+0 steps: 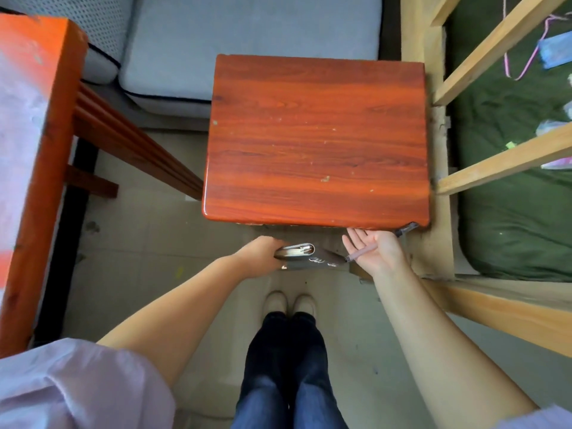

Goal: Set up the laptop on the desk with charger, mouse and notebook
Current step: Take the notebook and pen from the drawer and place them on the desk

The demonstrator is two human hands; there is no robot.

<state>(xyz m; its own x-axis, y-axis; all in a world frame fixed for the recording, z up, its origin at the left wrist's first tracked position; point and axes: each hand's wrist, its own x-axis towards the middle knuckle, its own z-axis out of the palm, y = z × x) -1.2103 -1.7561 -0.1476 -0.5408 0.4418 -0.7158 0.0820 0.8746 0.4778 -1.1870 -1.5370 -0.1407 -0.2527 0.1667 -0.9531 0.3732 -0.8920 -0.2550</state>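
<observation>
A small red-brown wooden desk (315, 137) stands in front of me with a bare top. Below its near edge my left hand (260, 255) grips a grey ring-bound notebook (306, 257) by its left end, the spine facing up. My right hand (374, 247) is palm up beside the notebook's right end, fingers spread, with a pink pen (360, 253) lying across the palm under the thumb. A dark object (405, 229) pokes out under the desk's near right corner. No laptop, charger or mouse shows.
A grey cushioned seat (216, 41) lies behind the desk. An orange-red wooden frame (40, 150) stands at the left. A pale wooden bunk frame (495, 168) with a green mattress (520, 212) fills the right. My feet (289, 301) stand on tiled floor.
</observation>
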